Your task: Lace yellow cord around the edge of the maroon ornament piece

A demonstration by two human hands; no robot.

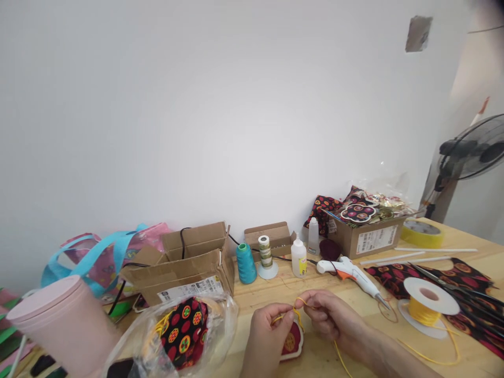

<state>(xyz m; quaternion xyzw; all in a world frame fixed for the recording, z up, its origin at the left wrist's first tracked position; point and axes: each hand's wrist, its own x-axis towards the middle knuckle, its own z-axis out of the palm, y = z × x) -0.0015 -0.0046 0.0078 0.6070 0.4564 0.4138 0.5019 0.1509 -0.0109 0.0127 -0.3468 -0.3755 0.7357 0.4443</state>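
My left hand (268,333) and my right hand (334,317) meet low in the middle, over a wooden table (315,362). Both pinch a thin yellow cord (298,310) that loops between the fingertips. Under the fingers lies a small red and white padded ornament (291,342); my left hand partly covers it. The cord trails to the right toward a white spool of yellow cord (427,304) lying flat on the table.
A white glue gun (350,273), a glue bottle (298,258) and teal (246,263) and green (265,254) thread cones stand behind my hands. Cardboard boxes (189,265) sit by the wall, a pink cup (65,320) and plastic bag (181,331) at left, patterned fabric (457,289), scissors, a fan at right.
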